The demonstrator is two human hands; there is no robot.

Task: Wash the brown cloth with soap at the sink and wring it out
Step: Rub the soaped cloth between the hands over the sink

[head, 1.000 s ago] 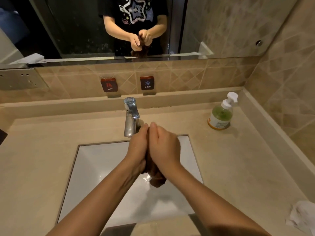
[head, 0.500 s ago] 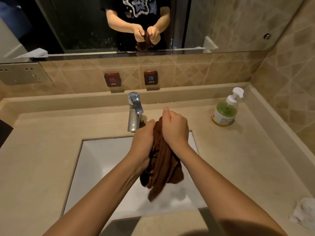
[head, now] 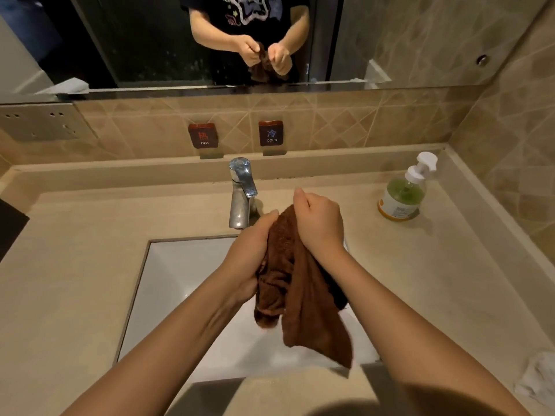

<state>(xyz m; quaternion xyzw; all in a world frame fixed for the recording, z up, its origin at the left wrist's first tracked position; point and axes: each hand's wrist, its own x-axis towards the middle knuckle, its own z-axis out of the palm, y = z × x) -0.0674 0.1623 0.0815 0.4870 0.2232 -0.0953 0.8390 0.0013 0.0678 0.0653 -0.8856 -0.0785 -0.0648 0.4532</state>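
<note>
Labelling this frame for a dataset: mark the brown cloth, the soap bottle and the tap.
brown cloth [head: 303,295], head view, on the hanging middle folds.
soap bottle [head: 404,193], head view, on its green body.
tap [head: 240,205], head view, on the upright chrome column.

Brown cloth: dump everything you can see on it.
The brown cloth is a dark rust-brown terry-looking fabric, bunched and creased, hanging above the white sink. The left hand grips its bunched left side; the right hand grips the top edge higher up. A flat flap hangs down to a corner at lower right. No suds visible; wetness cannot be told.
</note>
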